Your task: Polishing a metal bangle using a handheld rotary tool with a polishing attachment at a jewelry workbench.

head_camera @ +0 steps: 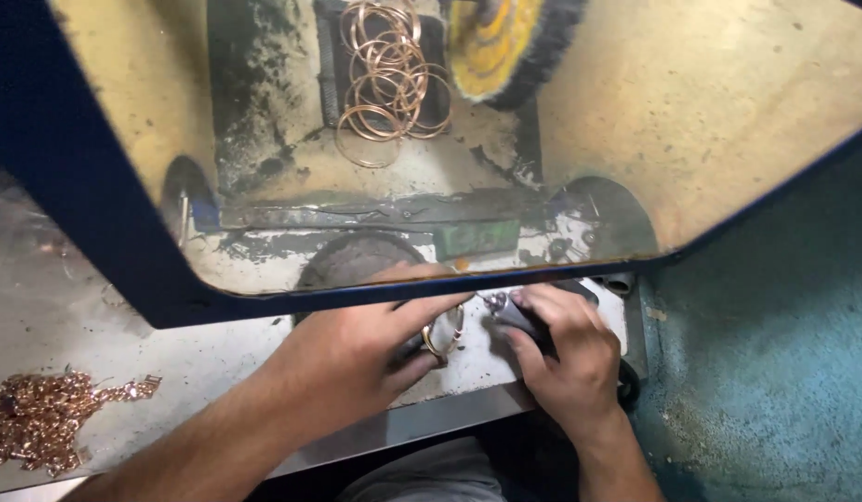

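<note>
this is a metal polishing workshop, a small jewellery maker's bench by the look of it. a yellow buffing wheel [501, 46] with a dark fringe sits at the far side inside a grimy hood [729, 112] with a blue frame, its walls coated in yellowish dust and black residue. copper-coloured wire rings [389, 79] hang beside the wheel. a heap of copper chain [45, 418] lies near left on the stained metal bench [124, 344].

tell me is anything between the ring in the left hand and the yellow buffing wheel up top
Yes: the blue-framed hood edge crosses just above the ring in the left hand, and hanging rings sit beside the buffing wheel.
</note>
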